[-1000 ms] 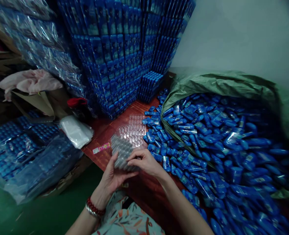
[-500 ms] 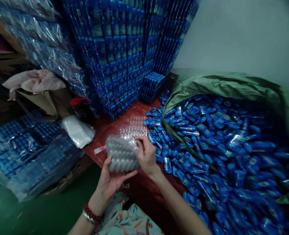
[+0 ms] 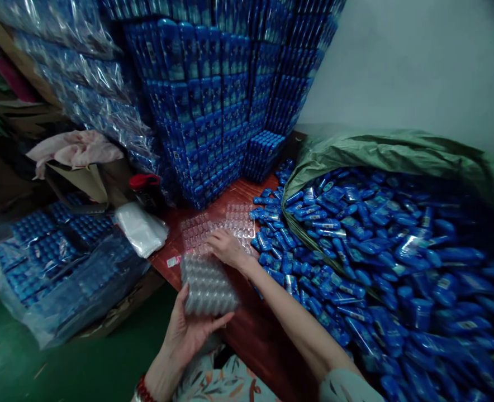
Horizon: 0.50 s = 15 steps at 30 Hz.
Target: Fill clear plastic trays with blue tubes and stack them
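A stack of clear plastic trays with rows of bumps (image 3: 210, 287) rests in my left hand (image 3: 190, 329), thumb on its left side and fingers beneath. Just beyond the stack, my right hand (image 3: 227, 247) reaches over the red table (image 3: 247, 329), palm down, over clear trays. Those thin clear trays (image 3: 196, 228) lie flat on the tabletop. Whether my right fingers grip a tray edge is too unclear to tell. To the right, many small blue bottles (image 3: 335, 223) spill from a green sack (image 3: 398, 146).
Tall stacks of blue bottles (image 3: 213, 111) rise behind the table. At the left are clear bags (image 3: 140, 229), a black container with a red lid (image 3: 144, 181), a pink cloth (image 3: 77, 149) and a wrapped bottle pack (image 3: 58, 273).
My right hand has left the held stack and moved forward-left over the table. Another clear tray now shows flat on the left part of the table. The view has shifted slightly.
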{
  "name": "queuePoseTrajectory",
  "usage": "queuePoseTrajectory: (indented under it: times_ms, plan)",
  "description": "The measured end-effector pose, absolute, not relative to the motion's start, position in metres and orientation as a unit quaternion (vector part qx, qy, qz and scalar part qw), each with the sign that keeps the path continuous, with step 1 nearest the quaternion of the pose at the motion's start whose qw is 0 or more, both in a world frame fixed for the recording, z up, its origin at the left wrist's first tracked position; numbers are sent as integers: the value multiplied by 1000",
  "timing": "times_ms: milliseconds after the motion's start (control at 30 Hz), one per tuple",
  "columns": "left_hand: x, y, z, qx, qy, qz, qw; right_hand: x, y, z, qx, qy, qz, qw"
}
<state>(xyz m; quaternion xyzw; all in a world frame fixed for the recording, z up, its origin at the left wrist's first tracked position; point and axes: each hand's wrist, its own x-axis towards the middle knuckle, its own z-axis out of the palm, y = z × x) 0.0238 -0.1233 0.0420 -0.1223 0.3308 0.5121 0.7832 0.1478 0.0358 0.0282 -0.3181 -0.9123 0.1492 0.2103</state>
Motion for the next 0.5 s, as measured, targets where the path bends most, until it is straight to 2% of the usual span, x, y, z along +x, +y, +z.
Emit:
queuePoseTrajectory:
  times_ms: [100,167,400,500]
  plan:
    - [24,-117,47,-112,342,523,773,167,-2,48,-358,-807,347,316]
    - [27,-112,52,-95,348,520,774,179,-26,62,-303,-799,431,291]
    - [44,-104,59,-55,334,468,816,203,-50,74,-293,-709,578,278]
    - [45,-106,58,-53,322,463,824,207,-47,77,-295,-724,565,263]
